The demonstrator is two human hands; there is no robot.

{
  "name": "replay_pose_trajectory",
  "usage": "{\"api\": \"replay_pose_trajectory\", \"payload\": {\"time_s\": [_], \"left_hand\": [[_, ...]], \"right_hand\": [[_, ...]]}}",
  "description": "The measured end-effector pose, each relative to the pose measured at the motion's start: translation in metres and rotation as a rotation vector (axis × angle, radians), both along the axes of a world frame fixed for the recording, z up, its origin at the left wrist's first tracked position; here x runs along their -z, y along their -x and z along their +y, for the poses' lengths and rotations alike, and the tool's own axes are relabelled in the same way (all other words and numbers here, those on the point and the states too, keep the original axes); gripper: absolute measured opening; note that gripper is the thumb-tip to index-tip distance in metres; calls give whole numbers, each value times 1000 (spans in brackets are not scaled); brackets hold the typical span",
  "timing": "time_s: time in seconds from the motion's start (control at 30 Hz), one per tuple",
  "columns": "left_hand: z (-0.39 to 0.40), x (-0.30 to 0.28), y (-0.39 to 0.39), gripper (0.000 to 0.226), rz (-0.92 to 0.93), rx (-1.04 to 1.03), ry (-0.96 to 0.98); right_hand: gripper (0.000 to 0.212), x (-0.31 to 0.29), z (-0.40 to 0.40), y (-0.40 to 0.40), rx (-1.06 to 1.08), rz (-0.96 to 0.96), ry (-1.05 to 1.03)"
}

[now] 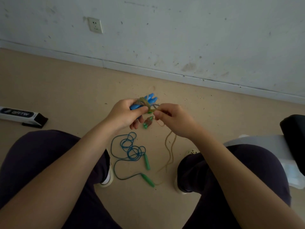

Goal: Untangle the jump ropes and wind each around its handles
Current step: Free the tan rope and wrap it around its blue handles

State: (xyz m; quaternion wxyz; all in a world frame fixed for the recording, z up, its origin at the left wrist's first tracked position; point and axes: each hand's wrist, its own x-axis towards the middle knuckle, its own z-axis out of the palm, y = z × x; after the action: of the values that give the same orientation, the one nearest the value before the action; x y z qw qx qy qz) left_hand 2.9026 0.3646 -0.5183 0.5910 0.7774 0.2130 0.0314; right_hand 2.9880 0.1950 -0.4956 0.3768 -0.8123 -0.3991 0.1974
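Two hands (125, 114) (173, 119) gripping blue handles (149, 100) and tan rope (170, 146), blue rope (130, 148) on floor, box (21, 115) left.

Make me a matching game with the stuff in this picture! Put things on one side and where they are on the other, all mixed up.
Things:
1. blue handles
2. blue rope
3. wall socket
4. black and white box

Places:
A. on the wall
B. coiled on the floor between the knees
C. on the floor at the far left
D. gripped in the left hand

Pairs: 1-D, 2-B, 3-A, 4-C
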Motion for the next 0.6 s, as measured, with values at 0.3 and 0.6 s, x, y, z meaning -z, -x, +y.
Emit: {"api": "replay_pose_trajectory", "payload": {"time_s": [0.3,0.6], "left_hand": [[14,-15,7,3,254,511,0],[18,-13,9,19,314,627,3]], "right_hand": [[11,13,-3,-10,12,-450,-148],[25,12,-2,-12,-25,-160,-83]]}}
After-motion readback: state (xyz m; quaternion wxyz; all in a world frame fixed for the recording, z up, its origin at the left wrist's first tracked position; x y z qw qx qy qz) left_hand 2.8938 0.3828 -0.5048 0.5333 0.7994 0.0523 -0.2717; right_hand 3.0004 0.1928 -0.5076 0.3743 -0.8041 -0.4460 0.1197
